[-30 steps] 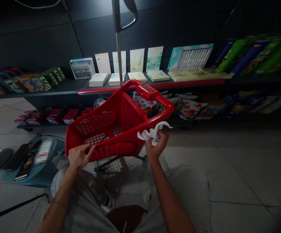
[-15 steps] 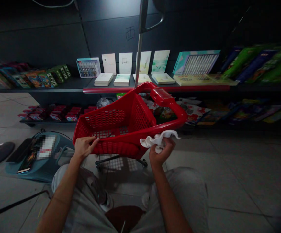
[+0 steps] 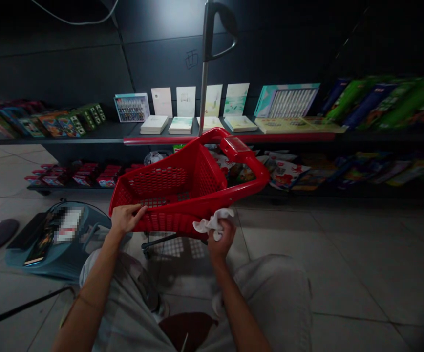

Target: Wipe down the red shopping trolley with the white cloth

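Across from me, 4 pale booklets are standing on the upper shelf, stacked books lying before them. Green packages are leaning farther right, red boxes are lining the lower shelf, and dark items are resting on a blue-grey plastic object.

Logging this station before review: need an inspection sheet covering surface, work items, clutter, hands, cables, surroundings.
Surface: tiled floor, joints visible.
Work items: red cart standing in front of the shelf unit; white cloth, crumpled.
Clutter: blue-green container by the person's left leg, dark flat items on top.
Hands: left hand on the cart's near rim; right hand holding the cloth by its near side, cloth-to-cart contact unclear.
Cables: pale cable hanging at upper left.
Surroundings: shelves carrying book-like stacks, red boxes, bags.
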